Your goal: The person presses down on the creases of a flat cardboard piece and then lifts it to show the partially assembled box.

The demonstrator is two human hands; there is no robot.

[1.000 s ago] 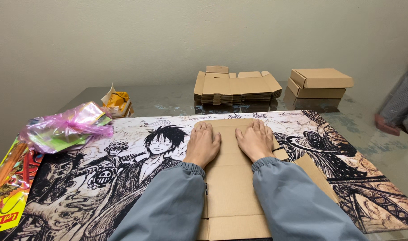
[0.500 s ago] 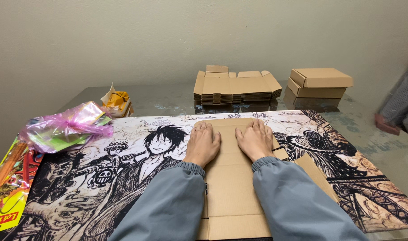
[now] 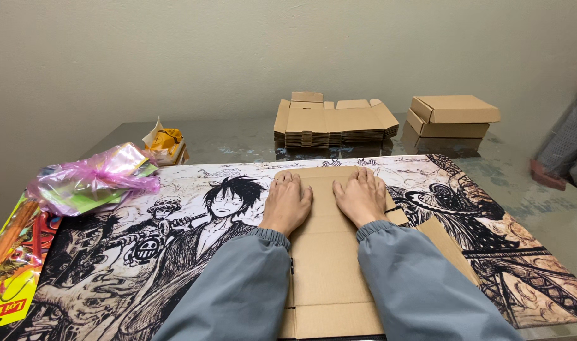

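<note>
Brown flat cardboard (image 3: 329, 265) is pressed by the open left hand (image 3: 287, 203) and right hand (image 3: 362, 197) on a cartoon mat (image 3: 143, 246) on a glass table (image 3: 528, 189) by a plain wall (image 3: 175, 57); nothing is gripped.

Both hands lie palm down, side by side, on a flat, unfolded cardboard box blank (image 3: 329, 265): the left hand (image 3: 287, 203) and right hand (image 3: 362, 197) press its far end, fingers (image 3: 282, 183) spread. The blank rests on a black-and-white illustrated mat (image 3: 175, 252) covering the surface (image 3: 528, 189). Behind it sit a stack of flat blanks (image 3: 334, 123) and what look like two folded boxes (image 3: 451, 115).
</note>
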